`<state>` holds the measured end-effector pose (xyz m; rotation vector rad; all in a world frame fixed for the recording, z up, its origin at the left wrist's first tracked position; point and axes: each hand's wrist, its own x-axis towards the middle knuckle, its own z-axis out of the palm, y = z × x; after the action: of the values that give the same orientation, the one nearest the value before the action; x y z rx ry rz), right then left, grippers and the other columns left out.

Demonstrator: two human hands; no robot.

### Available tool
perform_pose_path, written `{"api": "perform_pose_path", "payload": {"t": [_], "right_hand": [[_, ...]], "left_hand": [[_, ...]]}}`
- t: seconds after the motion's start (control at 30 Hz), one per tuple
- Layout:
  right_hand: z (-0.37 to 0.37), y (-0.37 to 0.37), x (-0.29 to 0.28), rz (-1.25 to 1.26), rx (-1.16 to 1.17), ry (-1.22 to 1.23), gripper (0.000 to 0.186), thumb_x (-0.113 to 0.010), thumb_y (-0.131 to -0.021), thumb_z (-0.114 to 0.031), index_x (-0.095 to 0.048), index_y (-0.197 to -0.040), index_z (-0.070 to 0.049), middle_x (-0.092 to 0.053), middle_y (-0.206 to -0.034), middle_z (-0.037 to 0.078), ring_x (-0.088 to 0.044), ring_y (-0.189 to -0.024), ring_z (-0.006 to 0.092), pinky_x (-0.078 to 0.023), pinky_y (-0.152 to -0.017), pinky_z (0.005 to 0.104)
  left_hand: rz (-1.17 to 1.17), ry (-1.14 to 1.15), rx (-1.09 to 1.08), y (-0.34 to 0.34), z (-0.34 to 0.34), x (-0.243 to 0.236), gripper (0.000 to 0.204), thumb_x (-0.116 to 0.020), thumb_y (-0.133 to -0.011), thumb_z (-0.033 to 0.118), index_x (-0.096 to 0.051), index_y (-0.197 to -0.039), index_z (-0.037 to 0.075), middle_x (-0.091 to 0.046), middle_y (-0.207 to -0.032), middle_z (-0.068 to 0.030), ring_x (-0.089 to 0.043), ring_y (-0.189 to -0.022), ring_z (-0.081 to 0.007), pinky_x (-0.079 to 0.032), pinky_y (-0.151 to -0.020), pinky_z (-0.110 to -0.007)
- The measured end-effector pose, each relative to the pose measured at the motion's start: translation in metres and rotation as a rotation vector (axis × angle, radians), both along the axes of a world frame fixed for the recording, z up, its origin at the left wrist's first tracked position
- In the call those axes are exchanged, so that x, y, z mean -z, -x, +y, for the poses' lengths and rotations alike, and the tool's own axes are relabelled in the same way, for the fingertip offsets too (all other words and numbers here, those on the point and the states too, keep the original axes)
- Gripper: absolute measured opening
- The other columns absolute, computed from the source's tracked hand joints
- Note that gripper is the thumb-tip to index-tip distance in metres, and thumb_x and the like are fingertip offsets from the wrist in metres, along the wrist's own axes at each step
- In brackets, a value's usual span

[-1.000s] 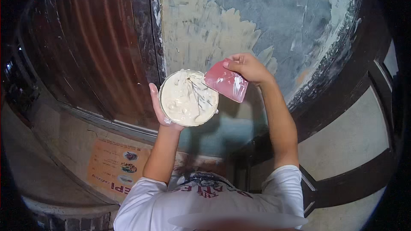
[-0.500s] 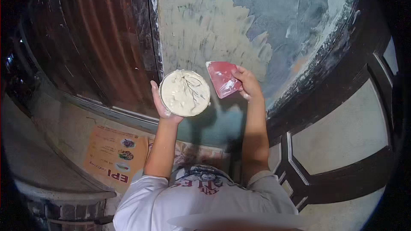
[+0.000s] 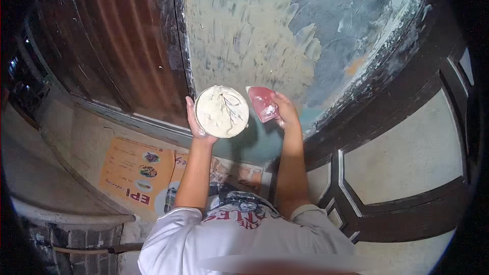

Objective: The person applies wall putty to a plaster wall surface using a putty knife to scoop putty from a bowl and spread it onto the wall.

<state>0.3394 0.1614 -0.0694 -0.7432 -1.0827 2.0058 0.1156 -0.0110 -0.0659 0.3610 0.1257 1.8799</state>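
Observation:
A round tub of cream-coloured putty (image 3: 216, 112) rests in my left hand (image 3: 196, 125), with the fingers up along its left side. Its surface is lumpy, with darker streaks on the right half. My right hand (image 3: 283, 108) grips a flat red plastic scraper (image 3: 261, 103) with white smears, a little to the right of the tub. Behind both, a wall panel (image 3: 249, 40) carries patchy cream putty over a grey-blue surface, rougher and whiter along its right edge.
A brown corrugated panel (image 3: 127, 30) stands at the left. Dark framed pale panels (image 3: 402, 147) are at the right. An orange printed sheet (image 3: 125, 163) lies on the floor at lower left, near a concrete ledge (image 3: 91, 216).
The scraper and my right hand have moved down and inward from the upper right and turned, leaving a gap beside the tub. The tub has shifted slightly upward in view.

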Motion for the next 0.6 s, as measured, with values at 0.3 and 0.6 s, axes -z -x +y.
{"api": "perform_pose_path", "payload": {"t": [0.3, 0.6], "right_hand": [[-0.048, 0.009, -0.054, -0.225, 0.172, -0.515, 0.030, -0.067, -0.098, -0.005, -0.065, -0.126, 0.006, -0.074, -0.110, 0.009, -0.071, -0.093, 0.0134, -0.057, -0.081, 0.0283], [-0.094, 0.036, -0.105, -0.503, 0.150, -1.499, 0.026, -0.065, -0.078, 0.010, -0.075, -0.098, -0.003, -0.073, -0.098, 0.011, -0.062, -0.094, 0.0323, -0.048, -0.092, 0.0381]], "left_hand": [[-0.018, -0.015, 0.037, 0.003, 0.000, 0.001, 0.092, -0.042, -0.096, 0.075, -0.052, -0.143, -0.003, -0.061, -0.139, -0.0214, -0.062, -0.123, -0.0386, -0.050, -0.106, -0.055], [-0.042, -0.090, 0.062, 0.035, 0.013, 0.004, 0.093, -0.041, -0.096, 0.076, -0.051, -0.143, -0.004, -0.058, -0.142, -0.0221, -0.059, -0.126, -0.0395, -0.048, -0.107, -0.054]]}}
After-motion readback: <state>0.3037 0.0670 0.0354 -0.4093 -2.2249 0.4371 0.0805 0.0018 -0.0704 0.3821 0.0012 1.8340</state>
